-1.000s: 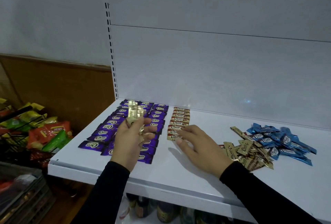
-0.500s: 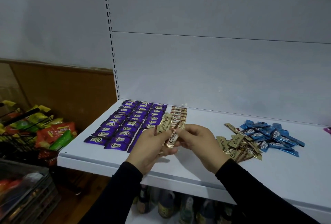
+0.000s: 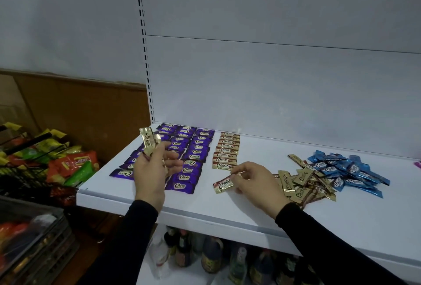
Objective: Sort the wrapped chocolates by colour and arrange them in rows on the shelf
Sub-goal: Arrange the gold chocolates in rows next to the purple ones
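Fingers of left hand (image 3: 149, 172) grip spare gold chocolates (image 3: 149, 142); right hand (image 3: 255, 182) pinches 1 gold chocolate (image 3: 224, 185) on shelf (image 3: 205, 207).

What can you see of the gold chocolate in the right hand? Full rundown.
The gold chocolate is a small flat oblong in shiny gold foil-like wrapping with a brown band and white "Choco" lettering, face up. It lies slightly tilted, low over the white shelf, just in front of the near end of the gold row; contact with the shelf cannot be told. The right hand pinches its right end between fingertips. Nothing else touches it.
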The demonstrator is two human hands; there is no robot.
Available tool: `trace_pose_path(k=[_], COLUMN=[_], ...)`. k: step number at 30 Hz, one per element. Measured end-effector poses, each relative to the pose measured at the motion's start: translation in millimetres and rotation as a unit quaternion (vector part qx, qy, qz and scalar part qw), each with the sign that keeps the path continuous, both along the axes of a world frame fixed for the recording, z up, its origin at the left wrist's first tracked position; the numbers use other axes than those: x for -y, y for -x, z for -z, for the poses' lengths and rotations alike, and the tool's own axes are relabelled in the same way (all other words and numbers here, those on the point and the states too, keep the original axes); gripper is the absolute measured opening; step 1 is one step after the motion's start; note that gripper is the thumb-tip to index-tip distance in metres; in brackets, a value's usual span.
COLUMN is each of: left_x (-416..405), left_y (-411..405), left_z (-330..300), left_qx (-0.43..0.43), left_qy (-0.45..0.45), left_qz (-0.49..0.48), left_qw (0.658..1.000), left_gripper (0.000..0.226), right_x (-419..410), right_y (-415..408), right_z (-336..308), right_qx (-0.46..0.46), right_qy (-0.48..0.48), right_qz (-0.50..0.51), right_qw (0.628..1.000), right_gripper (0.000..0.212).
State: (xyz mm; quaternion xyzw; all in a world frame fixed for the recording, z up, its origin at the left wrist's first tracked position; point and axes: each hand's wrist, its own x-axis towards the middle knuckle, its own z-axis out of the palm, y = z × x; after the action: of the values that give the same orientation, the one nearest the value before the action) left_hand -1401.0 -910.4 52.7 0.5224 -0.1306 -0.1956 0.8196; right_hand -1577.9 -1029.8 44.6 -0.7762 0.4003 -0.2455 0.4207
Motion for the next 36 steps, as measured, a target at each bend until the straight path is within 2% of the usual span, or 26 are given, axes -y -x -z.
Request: trace_pose_path(k=[2, 4, 5, 7, 9, 11, 13, 15, 20, 25, 36], left_x=[0.7, 3.4, 4.6, 6.7, 7.9, 8.9, 9.9, 10.1, 8.3, 9.1, 9.2], left_y=[-3.5, -4.9, -4.9, -5.0, -5.2, -5.6, -5.4, -3.6, -2.5, -3.7, -6.9], left_z=[0.0, -0.2, 0.0, 1.0, 3.5, 5.6, 7.5, 8.7, 10.3, 11.7, 15.2], left_qx=[0.007, 0.005, 0.003, 0.004, 0.005, 0.006, 0.01, 0.015, 0.012, 0.009, 0.001], left_qy=[0.003, 0.006, 0.007, 0.008, 0.009, 0.011, 0.015, 0.019, 0.027, 0.026, 0.023], left_qz=[-0.009, -0.011, -0.011, -0.009, -0.01, -0.014, -0.016, -0.015, -0.017, -0.014, 0.001], left_qw=[1.0, 1.0, 1.0, 1.0, 1.0, 1.0, 1.0, 1.0, 0.999, 1.0, 1.0], left_gripper=[0.017, 0.017, 0.017, 0.018, 0.019, 0.019, 0.019, 0.019, 0.02, 0.02, 0.024], right_x=[0.5, 1.4, 1.7, 2.2, 1.9, 0.9, 0.7, 1.8, 3.5, 3.3, 7.7], right_y=[-3.3, -6.0, -5.6, -0.7, 7.3, 11.8, 11.8, 8.6, -4.1, -13.5, -18.7], right_z=[0.1, 1.1, 0.7, -1.0, -0.6, 1.9, 6.8, 11.4, 17.1, 17.7, 18.0], right_qx=[-0.097, -0.17, -0.191, -0.171, -0.138, -0.164, -0.197, -0.201, -0.23, -0.238, -0.238], right_qy=[0.109, 0.197, 0.233, 0.276, 0.306, 0.334, 0.331, 0.328, 0.326, 0.323, 0.326], right_qz=[-0.002, 0.005, 0.012, -0.005, -0.103, -0.217, -0.27, -0.266, -0.244, -0.218, -0.207], right_qw=[0.989, 0.966, 0.954, 0.946, 0.936, 0.903, 0.882, 0.884, 0.884, 0.89, 0.891], right_gripper=[0.009, 0.024, 0.029, 0.033, 0.036, 0.042, 0.046, 0.055, 0.093, 0.085, 0.085])
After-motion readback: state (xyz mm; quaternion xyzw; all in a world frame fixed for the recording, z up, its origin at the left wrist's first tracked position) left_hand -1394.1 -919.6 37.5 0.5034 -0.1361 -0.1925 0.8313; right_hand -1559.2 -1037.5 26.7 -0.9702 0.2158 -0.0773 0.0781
